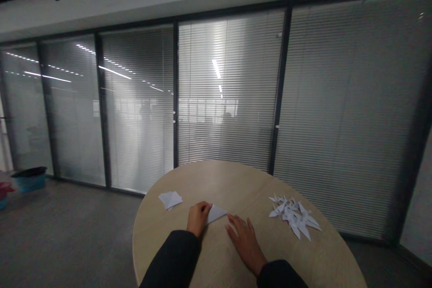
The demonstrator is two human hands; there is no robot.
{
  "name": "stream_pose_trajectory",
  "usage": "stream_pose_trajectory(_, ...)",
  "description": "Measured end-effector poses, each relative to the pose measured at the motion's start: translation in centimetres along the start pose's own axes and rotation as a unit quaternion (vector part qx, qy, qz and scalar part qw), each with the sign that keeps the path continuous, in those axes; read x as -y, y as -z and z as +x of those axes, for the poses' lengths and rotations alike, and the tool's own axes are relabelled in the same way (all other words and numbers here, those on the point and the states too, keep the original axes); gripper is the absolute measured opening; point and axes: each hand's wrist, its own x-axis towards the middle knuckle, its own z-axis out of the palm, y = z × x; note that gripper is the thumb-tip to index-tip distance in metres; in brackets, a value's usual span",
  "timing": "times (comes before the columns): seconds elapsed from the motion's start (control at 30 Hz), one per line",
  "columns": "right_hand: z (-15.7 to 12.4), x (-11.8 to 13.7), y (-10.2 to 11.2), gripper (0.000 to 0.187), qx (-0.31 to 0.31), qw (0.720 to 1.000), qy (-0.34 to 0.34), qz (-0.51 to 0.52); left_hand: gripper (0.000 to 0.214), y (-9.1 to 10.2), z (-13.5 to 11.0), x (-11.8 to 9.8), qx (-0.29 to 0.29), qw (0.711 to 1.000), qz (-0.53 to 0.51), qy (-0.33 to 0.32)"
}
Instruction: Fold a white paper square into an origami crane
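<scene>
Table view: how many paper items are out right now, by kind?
Folded paper triangle: 1
Folded paper piece: 1
Pile of paper cranes: 1 (cranes overlap too much to count singly)
Total: 3

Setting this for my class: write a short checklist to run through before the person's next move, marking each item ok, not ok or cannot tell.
1. Left hand curled at the left end of the paper triangle, touching it: ok.
2. Right hand spread flat on the table, fingertips close to the triangle: ok.
3. Triangle's edges line up: cannot tell, too small.
4. Loose folded paper lies apart from both hands: ok.
5. Pile of paper cranes lies apart from the right hand: ok.
</scene>
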Motion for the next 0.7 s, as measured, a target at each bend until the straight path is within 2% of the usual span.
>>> stream_pose_trajectory(0.17, 0.3, 1.1, -0.2, 0.039, -0.016, 0.992, -0.02, 0.125, 0.039, -1.6, -0.3, -0.3, 0.002, 0.994, -0.098, 0.045)
stream_pose_trajectory(0.4, 0.5, 2.3, -0.2, 0.047, -0.046, 0.959, -0.064, 0.271, 0.044, -3.2, -1.1, -1.1, 0.067, 0.963, -0.238, 0.103)
stream_pose_trajectory(0.57, 0.7, 2.0, -0.1, 0.049, -0.047, 0.938, -0.113, 0.325, 0.04, -3.2, -1.2, -1.6, 0.074, 0.945, -0.292, 0.128)
stream_pose_trajectory(0.7, 0.9, 1.0, -0.1, 0.046, -0.067, 0.926, -0.109, 0.356, 0.042, -2.6, -1.3, -2.0, 0.07, 0.925, -0.344, 0.143)
